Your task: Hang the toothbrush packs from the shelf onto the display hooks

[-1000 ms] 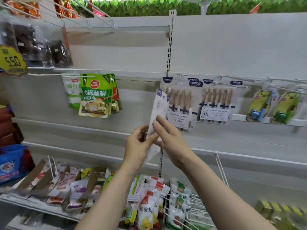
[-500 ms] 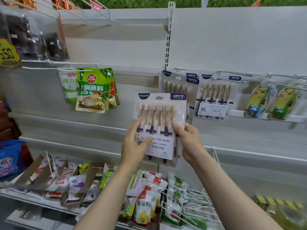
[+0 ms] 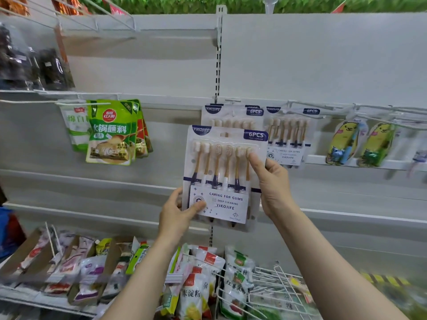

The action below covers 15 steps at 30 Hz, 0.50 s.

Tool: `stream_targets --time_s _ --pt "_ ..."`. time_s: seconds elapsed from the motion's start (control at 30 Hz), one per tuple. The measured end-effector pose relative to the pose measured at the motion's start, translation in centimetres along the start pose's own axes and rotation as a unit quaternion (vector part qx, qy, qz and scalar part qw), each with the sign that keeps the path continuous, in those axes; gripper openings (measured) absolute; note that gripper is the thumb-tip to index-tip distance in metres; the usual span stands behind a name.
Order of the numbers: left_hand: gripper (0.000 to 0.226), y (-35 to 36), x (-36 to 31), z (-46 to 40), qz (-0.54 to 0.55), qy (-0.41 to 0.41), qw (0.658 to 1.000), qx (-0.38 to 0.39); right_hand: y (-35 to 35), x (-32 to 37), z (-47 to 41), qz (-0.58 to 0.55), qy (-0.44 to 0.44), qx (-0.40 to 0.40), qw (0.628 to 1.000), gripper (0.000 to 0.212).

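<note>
White-carded six-piece toothbrush pack [image 3: 223,174], which we pinch with left hand [image 3: 178,213] and right hand [image 3: 271,183], faces us upright so its top reaches the wire hook [image 3: 232,100].

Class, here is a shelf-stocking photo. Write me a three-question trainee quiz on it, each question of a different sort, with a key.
1. True or false: the held toothbrush pack already hangs on a hook.
2. Which hand grips the pack's lower left corner? A) left hand B) right hand
3. Fill in: the pack's top right label reads "___".

Key:
1. False; both hands hold it in front of the hung packs.
2. A; the right hand holds the right edge.
3. 6PCS.
</note>
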<state>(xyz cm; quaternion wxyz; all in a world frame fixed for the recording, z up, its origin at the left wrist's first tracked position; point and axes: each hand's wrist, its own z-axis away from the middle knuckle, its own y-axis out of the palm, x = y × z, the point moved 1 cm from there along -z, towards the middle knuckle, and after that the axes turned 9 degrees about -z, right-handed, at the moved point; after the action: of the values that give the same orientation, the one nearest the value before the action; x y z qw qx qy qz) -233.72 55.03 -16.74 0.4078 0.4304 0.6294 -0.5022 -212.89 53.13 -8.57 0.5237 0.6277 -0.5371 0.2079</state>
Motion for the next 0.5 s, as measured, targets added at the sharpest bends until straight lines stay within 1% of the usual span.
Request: stream_targets --time_s 0.07,0.17,0.2,0.27,0.33,0.47,0.5 --pt "0.047 0.6 -0.2 -0.3 0.018 0.008 1.0 0.003 -0.2 0.5 -0.4 0.005 -0.016 -0.009 1.0 0.039" --pt "0.039 1.1 -0.5 -0.8 0.034 0.03 0.999 -0.001 -0.4 1.5 -0.9 0.009 -0.035 -0.007 0.999 0.022" --pt "0.037 1.1 -0.7 -0.9 0.038 0.039 0.998 -0.006 -0.3 1.8 -1.1 0.009 -0.043 -0.007 0.999 0.02" --pt "0.034 1.1 -1.1 -1.1 0.043 0.055 0.997 -0.017 -0.3 2.2 -1.5 0.005 -0.054 -0.004 0.999 0.021" --pt "0.039 1.1 -1.1 -1.4 0.049 0.06 0.997 -0.024 -0.1 2.4 -1.9 0.007 -0.058 0.0 0.998 0.022" --pt "0.061 1.1 -1.0 -2.1 0.064 0.059 0.996 -0.029 0.4 2.5 -2.8 0.003 -0.059 0.0 0.998 0.024" --pt "0.062 1.1 -1.1 -2.3 0.065 0.06 0.996 -0.029 0.4 2.5 -3.0 0.003 -0.061 0.001 0.998 0.026"
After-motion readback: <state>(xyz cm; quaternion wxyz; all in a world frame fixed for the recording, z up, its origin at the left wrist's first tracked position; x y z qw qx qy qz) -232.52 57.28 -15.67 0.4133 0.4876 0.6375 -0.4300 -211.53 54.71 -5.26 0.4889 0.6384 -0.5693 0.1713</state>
